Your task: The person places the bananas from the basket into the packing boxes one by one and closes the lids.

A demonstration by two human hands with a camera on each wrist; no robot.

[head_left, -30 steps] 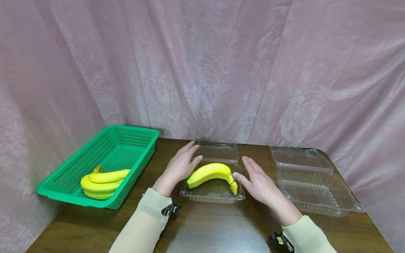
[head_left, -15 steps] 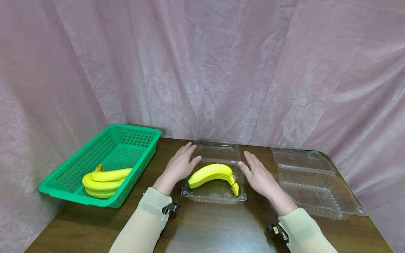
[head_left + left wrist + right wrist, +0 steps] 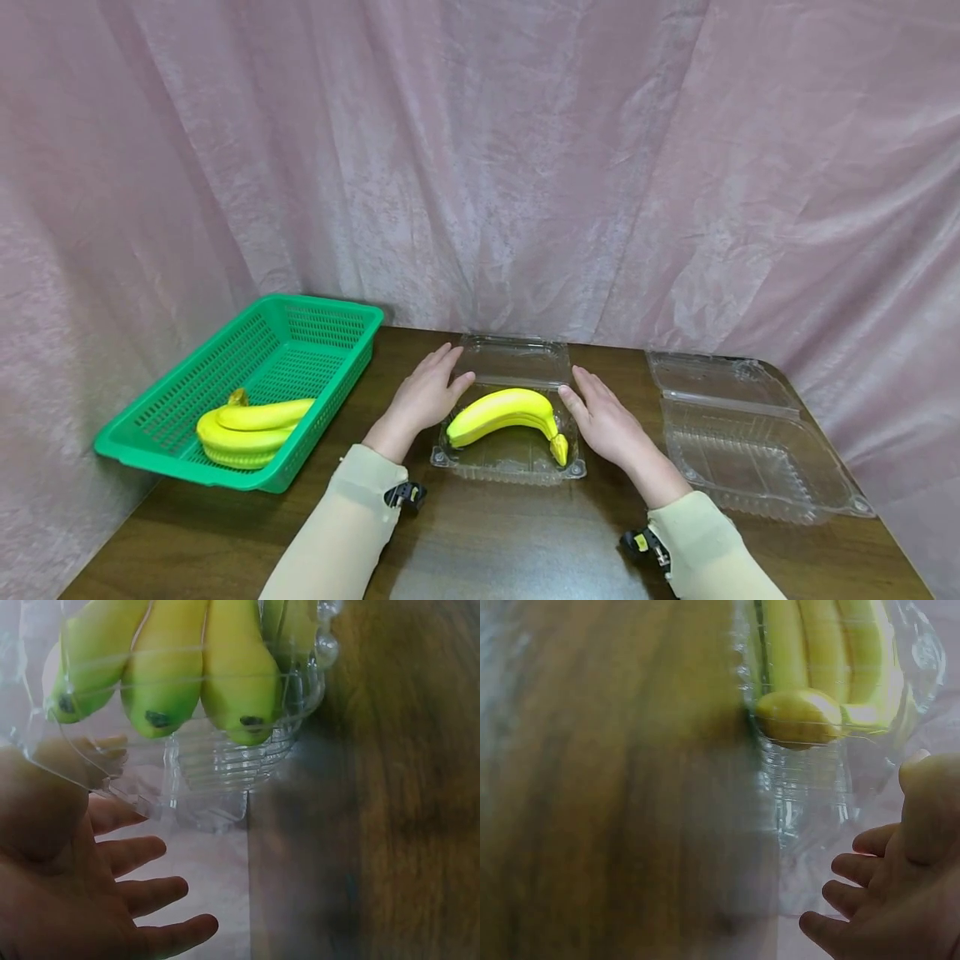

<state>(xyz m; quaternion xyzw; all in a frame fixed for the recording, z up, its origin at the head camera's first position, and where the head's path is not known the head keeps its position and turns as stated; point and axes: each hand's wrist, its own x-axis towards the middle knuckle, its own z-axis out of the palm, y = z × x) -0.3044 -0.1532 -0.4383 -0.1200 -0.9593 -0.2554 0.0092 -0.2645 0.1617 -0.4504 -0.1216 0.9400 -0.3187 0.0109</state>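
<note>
A bunch of yellow bananas (image 3: pixel 504 412) lies in the base of a clear plastic clamshell box (image 3: pixel 501 468), whose lid (image 3: pixel 513 360) is folded back toward the curtain. My left hand (image 3: pixel 424 398) is at the box's left side, fingers extended and holding nothing. On the opposite side my right hand (image 3: pixel 609 423) has its fingers extended and is also without anything in its grasp. In the left wrist view, green banana tips (image 3: pixel 161 690) show through the box wall near the left hand (image 3: pixel 82 892). The stem end (image 3: pixel 799 718) shows in the right wrist view, near the right hand (image 3: pixel 900 877). Whether either hand touches the box is unclear.
At the left stands a green basket (image 3: pixel 135 457) with another bunch of bananas (image 3: pixel 247 429) at its near end. A second clear clamshell box (image 3: pixel 750 450) sits lid-back at the right. The wooden table (image 3: pixel 510 542) ends at a pink curtain (image 3: pixel 517 167).
My right hand has drawn back from the bananas' stem end to the box's right side. The left hand has shifted only slightly, and the bananas stay in place.
</note>
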